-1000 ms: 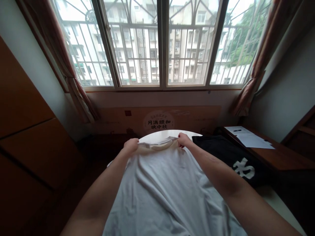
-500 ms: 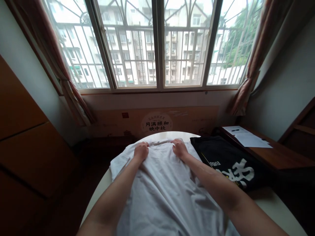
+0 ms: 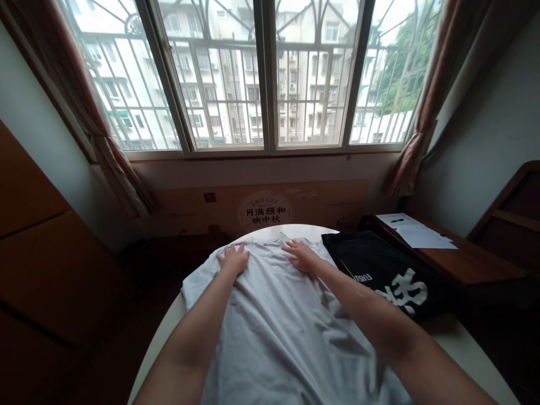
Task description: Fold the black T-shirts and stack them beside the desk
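Observation:
A white T-shirt (image 3: 270, 315) lies spread over the round white table (image 3: 158, 343), its collar at the far edge and soft creases running down its body. My left hand (image 3: 233, 260) rests flat on the shirt's upper left part, fingers spread. On the upper right part, near the collar, my right hand (image 3: 302, 256) lies with its fingers stretched out. Neither hand grips the cloth. Beside my right forearm is a folded black garment (image 3: 379, 264) with white lettering, and my forearm hides part of it.
A brown wooden desk (image 3: 476, 261) stands at the right with white papers (image 3: 415, 230) on it. Behind the table, a printed box (image 3: 329, 208) sits below the barred window (image 3: 310, 84). An orange-brown cabinet (image 3: 37, 259) is at the left.
Both hands have loosened from the shirt near the collar and now lie flat with fingers spread. The left hand has shifted slightly left. The view has turned a little.

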`<act>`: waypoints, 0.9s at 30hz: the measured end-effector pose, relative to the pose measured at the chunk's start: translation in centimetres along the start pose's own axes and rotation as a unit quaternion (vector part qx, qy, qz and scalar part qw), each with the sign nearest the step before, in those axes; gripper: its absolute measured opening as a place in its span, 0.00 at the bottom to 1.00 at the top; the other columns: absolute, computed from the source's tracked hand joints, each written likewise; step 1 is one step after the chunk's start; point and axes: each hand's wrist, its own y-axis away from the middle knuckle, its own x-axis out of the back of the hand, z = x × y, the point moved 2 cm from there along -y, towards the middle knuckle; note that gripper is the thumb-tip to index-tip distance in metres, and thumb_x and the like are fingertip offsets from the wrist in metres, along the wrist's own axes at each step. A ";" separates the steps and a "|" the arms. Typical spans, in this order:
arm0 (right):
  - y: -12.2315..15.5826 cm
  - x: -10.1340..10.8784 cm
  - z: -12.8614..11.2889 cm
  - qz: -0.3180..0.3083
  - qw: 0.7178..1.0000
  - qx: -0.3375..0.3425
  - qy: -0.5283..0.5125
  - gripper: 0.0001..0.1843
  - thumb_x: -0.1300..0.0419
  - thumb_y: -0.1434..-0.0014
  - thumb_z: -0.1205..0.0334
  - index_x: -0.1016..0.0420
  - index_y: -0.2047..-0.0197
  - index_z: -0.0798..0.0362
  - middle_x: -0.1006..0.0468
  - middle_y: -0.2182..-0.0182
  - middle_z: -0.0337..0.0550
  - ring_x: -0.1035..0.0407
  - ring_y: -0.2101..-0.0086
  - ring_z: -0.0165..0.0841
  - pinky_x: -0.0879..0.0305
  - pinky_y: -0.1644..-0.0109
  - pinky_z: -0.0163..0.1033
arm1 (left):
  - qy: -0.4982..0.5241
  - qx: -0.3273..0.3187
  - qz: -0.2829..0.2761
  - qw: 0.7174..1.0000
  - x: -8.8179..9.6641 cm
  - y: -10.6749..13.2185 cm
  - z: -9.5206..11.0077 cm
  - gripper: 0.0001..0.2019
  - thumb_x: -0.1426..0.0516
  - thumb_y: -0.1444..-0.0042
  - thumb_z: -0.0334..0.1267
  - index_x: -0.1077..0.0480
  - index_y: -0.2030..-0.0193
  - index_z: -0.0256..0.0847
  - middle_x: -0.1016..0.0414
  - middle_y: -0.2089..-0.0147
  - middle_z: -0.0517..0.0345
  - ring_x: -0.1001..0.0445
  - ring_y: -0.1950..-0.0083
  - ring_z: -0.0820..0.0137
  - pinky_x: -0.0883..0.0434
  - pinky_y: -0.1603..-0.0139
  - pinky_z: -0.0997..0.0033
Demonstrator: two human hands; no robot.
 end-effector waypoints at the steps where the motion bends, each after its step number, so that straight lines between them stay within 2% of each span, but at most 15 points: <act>1: 0.6 0.8 0.0 0.025 1.000 0.008 -0.003 0.31 0.42 0.35 0.65 0.35 0.29 0.47 0.40 0.29 0.48 0.49 0.29 0.44 0.55 0.26 0.52 | -0.005 -0.006 0.006 1.000 0.3 0.4 0.1 0.30 0.58 0.31 0.50 0.43 0.26 0.46 0.51 0.22 0.40 0.54 0.22 0.46 0.51 0.31 0.31; 4: 3.2 3.3 0.2 0.085 0.996 0.009 -0.024 0.27 0.41 0.37 0.66 0.27 0.35 0.53 0.32 0.33 0.54 0.42 0.32 0.48 0.50 0.28 0.54 | -0.020 -0.021 0.016 0.999 1.4 2.2 -0.1 0.28 0.51 0.34 0.45 0.37 0.29 0.42 0.49 0.23 0.38 0.51 0.23 0.49 0.50 0.28 0.39; 7: 6.7 5.7 0.6 0.134 0.988 -0.011 -0.081 0.17 0.41 0.37 0.66 0.18 0.47 0.52 0.23 0.41 0.50 0.32 0.39 0.44 0.41 0.32 0.48 | -0.022 -0.035 0.006 0.999 2.5 4.7 -0.3 0.26 0.48 0.35 0.44 0.35 0.32 0.40 0.45 0.24 0.38 0.47 0.24 0.50 0.46 0.29 0.44; 9: 9.5 7.2 1.3 0.189 0.971 -0.048 -0.141 0.16 0.44 0.36 0.65 0.17 0.51 0.51 0.18 0.48 0.47 0.24 0.47 0.39 0.33 0.39 0.41 | -0.017 -0.052 -0.006 0.998 2.9 6.7 0.1 0.27 0.47 0.36 0.44 0.35 0.32 0.39 0.46 0.24 0.37 0.48 0.24 0.49 0.46 0.28 0.46; 12: 13.3 9.2 2.8 0.235 0.945 -0.140 -0.181 0.16 0.45 0.35 0.62 0.17 0.52 0.52 0.15 0.57 0.46 0.21 0.58 0.37 0.28 0.51 0.37 | 0.022 -0.136 -0.039 0.990 3.2 10.0 2.4 0.31 0.45 0.37 0.44 0.37 0.30 0.34 0.48 0.24 0.34 0.51 0.23 0.46 0.49 0.26 0.47; 14: 15.0 10.2 3.7 0.196 0.945 -0.201 -0.165 0.16 0.43 0.36 0.61 0.18 0.50 0.52 0.15 0.60 0.46 0.21 0.63 0.36 0.28 0.58 0.35 | 0.053 -0.213 -0.073 0.973 3.4 12.2 5.0 0.31 0.43 0.38 0.45 0.35 0.30 0.36 0.44 0.25 0.38 0.48 0.23 0.49 0.47 0.26 0.53; 17: 16.3 10.8 4.5 0.043 0.952 -0.271 -0.138 0.16 0.44 0.38 0.63 0.19 0.50 0.54 0.16 0.63 0.46 0.23 0.69 0.33 0.33 0.70 0.32 | 0.091 -0.313 -0.125 0.937 3.6 14.9 9.9 0.29 0.40 0.42 0.48 0.30 0.33 0.48 0.36 0.28 0.52 0.39 0.27 0.58 0.40 0.29 0.64; 20: 16.8 10.4 4.2 -0.077 0.944 -0.297 -0.123 0.14 0.38 0.46 0.67 0.18 0.56 0.56 0.19 0.73 0.44 0.26 0.77 0.33 0.37 0.76 0.32 | 0.144 -0.372 -0.137 0.907 3.4 16.8 14.9 0.26 0.40 0.41 0.49 0.28 0.36 0.47 0.32 0.30 0.51 0.35 0.29 0.58 0.38 0.30 0.64; 23: 17.0 9.3 3.6 -0.129 0.941 -0.297 -0.095 0.22 0.32 0.57 0.72 0.18 0.55 0.54 0.22 0.78 0.39 0.27 0.79 0.34 0.35 0.74 0.33 | 0.161 -0.347 -0.101 0.918 2.4 18.1 18.5 0.28 0.42 0.39 0.47 0.30 0.34 0.40 0.35 0.29 0.43 0.38 0.28 0.54 0.41 0.28 0.58; 25: 16.9 8.6 3.2 -0.132 0.946 -0.290 -0.065 0.25 0.31 0.61 0.74 0.18 0.56 0.53 0.18 0.72 0.42 0.23 0.73 0.37 0.32 0.69 0.35 | 0.161 -0.305 -0.073 0.936 1.3 18.7 19.7 0.29 0.44 0.37 0.45 0.34 0.31 0.36 0.39 0.27 0.37 0.41 0.26 0.50 0.44 0.27 0.50; 27: 16.7 8.0 3.0 -0.117 0.952 -0.281 -0.035 0.20 0.32 0.59 0.74 0.17 0.58 0.55 0.17 0.64 0.48 0.21 0.64 0.41 0.30 0.62 0.37 | 0.160 -0.271 -0.047 0.948 0.2 19.0 20.1 0.29 0.46 0.35 0.43 0.36 0.30 0.33 0.43 0.26 0.34 0.46 0.24 0.46 0.49 0.26 0.42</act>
